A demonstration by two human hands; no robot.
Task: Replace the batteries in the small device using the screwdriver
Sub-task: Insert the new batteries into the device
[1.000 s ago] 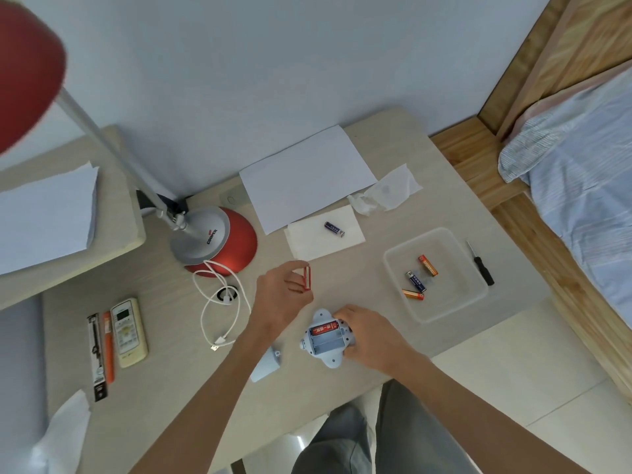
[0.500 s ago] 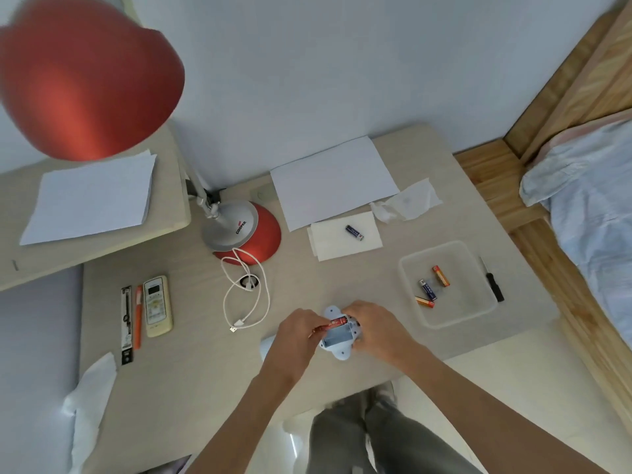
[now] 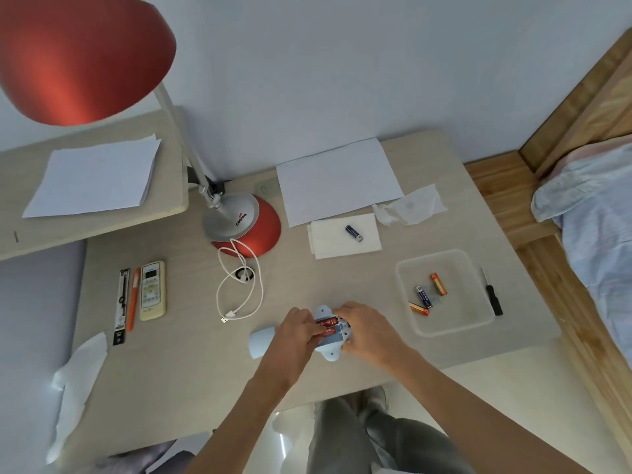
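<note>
The small light-blue device [image 3: 331,350] lies back up near the desk's front edge, its battery bay uncovered. Two red batteries [image 3: 327,325] sit in the bay. My right hand [image 3: 367,331] grips the device's right side. The fingertips of my left hand [image 3: 297,331] press on the red batteries. The loose light-blue cover [image 3: 261,342] lies just left of my left hand. A black screwdriver [image 3: 492,295] rests to the right of the clear plastic tray [image 3: 455,323], which holds three batteries [image 3: 425,295]. One dark blue battery [image 3: 354,233] lies on a white napkin [image 3: 342,248].
A red desk lamp [image 3: 246,222] stands at the back with its shade overhead, a white cable [image 3: 239,289] coiled before it. A remote [image 3: 153,290], an orange pen and a black packet lie left. Paper sheets [image 3: 337,179], tissues [image 3: 408,208] and a bed [image 3: 595,234] at the right.
My left hand carried a red battery from above the desk down into the device's bay and now presses on it. The camera has tilted, showing more of the lamp shade.
</note>
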